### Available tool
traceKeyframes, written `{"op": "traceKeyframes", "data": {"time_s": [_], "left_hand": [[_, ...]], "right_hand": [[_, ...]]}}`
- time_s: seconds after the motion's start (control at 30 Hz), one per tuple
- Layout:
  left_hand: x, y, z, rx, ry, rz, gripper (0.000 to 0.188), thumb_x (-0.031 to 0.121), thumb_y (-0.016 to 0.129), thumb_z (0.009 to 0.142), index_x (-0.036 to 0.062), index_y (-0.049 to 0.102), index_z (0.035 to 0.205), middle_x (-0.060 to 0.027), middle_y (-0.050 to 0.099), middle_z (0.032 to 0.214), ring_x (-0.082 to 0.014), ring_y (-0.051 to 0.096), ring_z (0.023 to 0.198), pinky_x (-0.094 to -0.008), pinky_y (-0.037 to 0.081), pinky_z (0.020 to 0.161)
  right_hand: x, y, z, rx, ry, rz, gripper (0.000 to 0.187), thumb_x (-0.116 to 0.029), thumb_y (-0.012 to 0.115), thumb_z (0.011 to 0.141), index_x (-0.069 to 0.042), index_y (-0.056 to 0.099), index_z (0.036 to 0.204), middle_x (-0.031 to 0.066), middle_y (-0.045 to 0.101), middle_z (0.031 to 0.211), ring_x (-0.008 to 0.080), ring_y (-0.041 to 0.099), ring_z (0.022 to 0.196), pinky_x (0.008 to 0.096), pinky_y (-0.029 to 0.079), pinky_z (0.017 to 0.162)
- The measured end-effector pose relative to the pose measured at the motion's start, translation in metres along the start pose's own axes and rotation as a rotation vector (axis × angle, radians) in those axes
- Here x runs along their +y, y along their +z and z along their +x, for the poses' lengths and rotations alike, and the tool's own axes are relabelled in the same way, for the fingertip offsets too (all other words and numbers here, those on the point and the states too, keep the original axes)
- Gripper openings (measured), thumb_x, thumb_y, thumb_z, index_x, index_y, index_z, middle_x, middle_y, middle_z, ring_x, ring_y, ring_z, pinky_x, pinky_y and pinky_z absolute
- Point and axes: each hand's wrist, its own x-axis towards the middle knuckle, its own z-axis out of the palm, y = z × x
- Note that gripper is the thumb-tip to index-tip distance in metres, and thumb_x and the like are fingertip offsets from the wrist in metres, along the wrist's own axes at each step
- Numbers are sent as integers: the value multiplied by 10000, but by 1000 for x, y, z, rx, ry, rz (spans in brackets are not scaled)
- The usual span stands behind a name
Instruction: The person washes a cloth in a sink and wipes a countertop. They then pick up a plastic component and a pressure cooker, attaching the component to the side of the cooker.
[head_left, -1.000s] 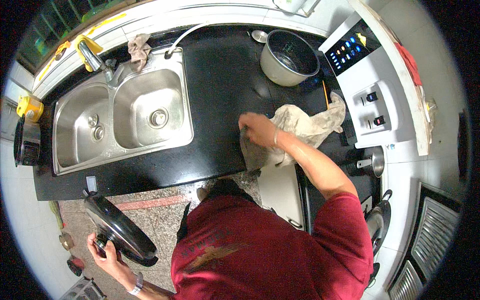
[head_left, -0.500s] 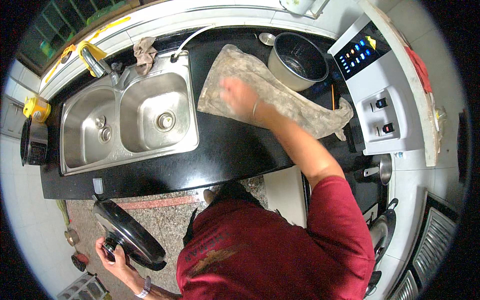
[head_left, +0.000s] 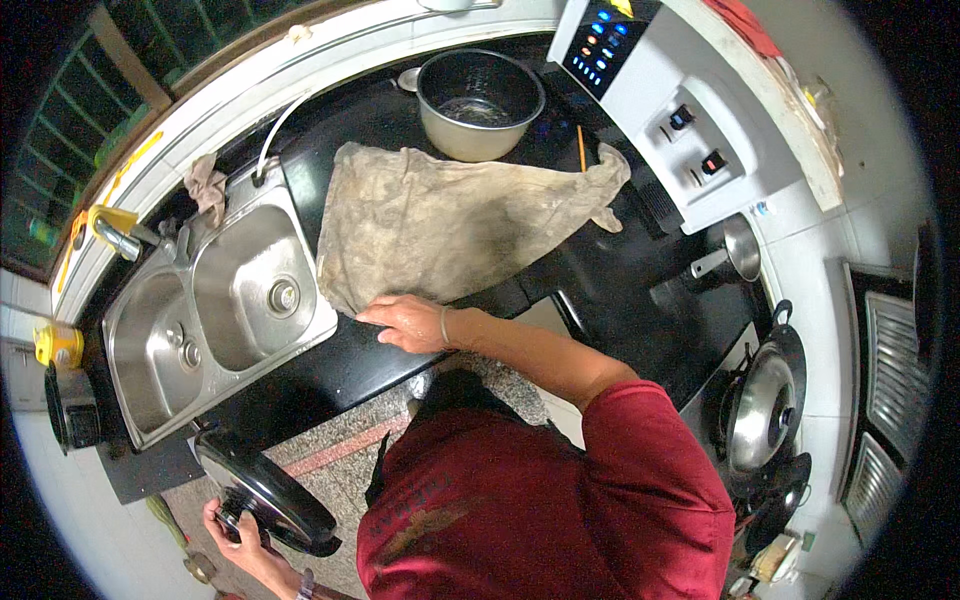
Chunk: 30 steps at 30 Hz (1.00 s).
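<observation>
My left hand (head_left: 238,535) is low at the left, its fingers closed round the knob of a black pot lid (head_left: 275,495). The lid is held tilted in front of the counter edge, over the floor. My right hand (head_left: 405,322) pinches the near left corner of a stained beige cloth (head_left: 430,220) by the counter's front. The cloth lies spread and slightly wrinkled, its right end bunched up. Just behind it, a deep pot (head_left: 480,110) with a dark inside and pale outside stands upright.
A double steel sink (head_left: 230,275) with a faucet (head_left: 120,235) is at the left. A white water dispenser (head_left: 650,130) stands at the far right. Beyond the cloth's right end lies an orange stick (head_left: 581,148). A lidded wok (head_left: 765,410) and a small saucepan (head_left: 735,250) are at the right.
My right hand has come nearer, from above the cloth to its near left corner. The cloth is spread wider toward me. My left hand still holds the lid. The view has shifted.
</observation>
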Motion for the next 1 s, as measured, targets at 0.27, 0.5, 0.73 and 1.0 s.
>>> {"op": "traceKeyframes", "data": {"time_s": [0.27,0.5,0.73,1.0], "left_hand": [[45,42,-23,-33,4,-83,433,20,640,851,50,568,1278,-37,594,1148,-146,566,996,-278,476,887],[42,48,-21,-85,5,-72,418,14,642,857,53,564,1265,-34,598,1125,-143,571,989,-273,483,876],[38,42,-20,-107,45,-115,410,9,653,848,76,581,1246,-21,603,1123,-125,568,960,-259,485,836],[35,42,-19,-167,88,-131,396,22,650,860,77,580,1245,-16,605,1115,-127,563,961,-263,472,842]], "right_hand": [[62,-158,-158,954,832,-591,150,-93,611,911,-65,707,1023,185,698,961,360,678,951,428,545,855],[97,-234,-204,668,1442,-598,361,-250,727,861,-261,646,1212,104,509,1352,359,502,1261,551,450,999],[53,-303,-194,1352,785,403,99,-151,636,890,-62,609,854,18,629,828,148,618,682,328,600,602],[-1,-301,-248,1263,1068,-435,382,-309,659,804,44,549,899,244,660,907,374,644,759,472,508,780]]}}
